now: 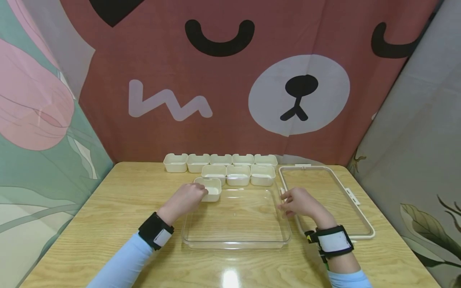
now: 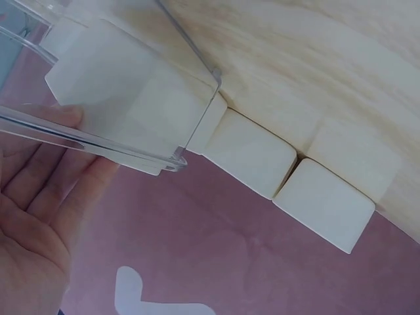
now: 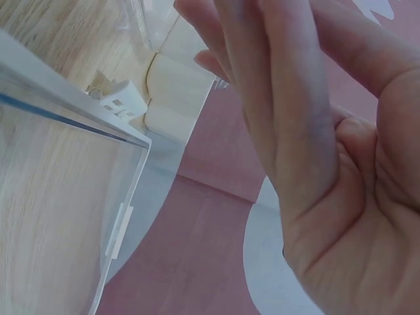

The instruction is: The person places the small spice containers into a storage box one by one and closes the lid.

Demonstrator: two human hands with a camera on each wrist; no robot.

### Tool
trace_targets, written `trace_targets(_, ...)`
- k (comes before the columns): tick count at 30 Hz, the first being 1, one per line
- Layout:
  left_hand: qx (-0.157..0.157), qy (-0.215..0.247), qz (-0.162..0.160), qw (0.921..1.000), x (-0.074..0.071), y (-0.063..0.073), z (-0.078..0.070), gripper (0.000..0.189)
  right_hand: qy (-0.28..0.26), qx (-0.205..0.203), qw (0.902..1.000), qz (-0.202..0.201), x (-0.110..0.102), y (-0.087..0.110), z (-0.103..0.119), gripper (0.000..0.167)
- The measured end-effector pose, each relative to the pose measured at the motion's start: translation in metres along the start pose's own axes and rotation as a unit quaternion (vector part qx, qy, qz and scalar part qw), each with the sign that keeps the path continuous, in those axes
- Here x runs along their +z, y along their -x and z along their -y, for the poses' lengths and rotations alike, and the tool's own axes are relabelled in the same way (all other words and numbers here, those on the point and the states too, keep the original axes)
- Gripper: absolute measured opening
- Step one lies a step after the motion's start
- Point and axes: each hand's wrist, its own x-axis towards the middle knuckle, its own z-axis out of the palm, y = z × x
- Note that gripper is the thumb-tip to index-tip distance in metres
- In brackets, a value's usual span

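My left hand (image 1: pixel 189 199) pinches a small cream container (image 1: pixel 213 194) by its near left side. That container is at the far left corner of a large clear plastic box (image 1: pixel 235 245). In the left wrist view, the box wall stands in front of part of the fingers and the container. My right hand (image 1: pixel 300 203) is beside the box's far right side with nothing visible in it. Its fingers (image 3: pixel 298 105) look loosely extended in the right wrist view; whether they touch the box, I cannot tell.
Behind the box stand two rows of small cream containers (image 1: pixel 238 176), the back row close to the curtain (image 1: pixel 230 136). To the right, a clear lid with a white frame (image 1: pixel 360 236) and side clips lies on the wooden table (image 1: pixel 144 188).
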Motion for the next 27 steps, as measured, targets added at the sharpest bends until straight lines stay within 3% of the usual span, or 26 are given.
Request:
trace_targets(8,-0.01,0.009,0.019,0.9997,0.003,-0.0001,0.001,0.017,-0.001,0.003,1.0,-0.003,0.0004,0.0011,-0.0011,0.043)
trace_targets(27,-0.018,0.007,0.029,0.9994,0.0091,0.0028,0.0065,0.017,-0.002,-0.005,1.0,0.0,-0.0001,0.0016,-0.0014,0.044)
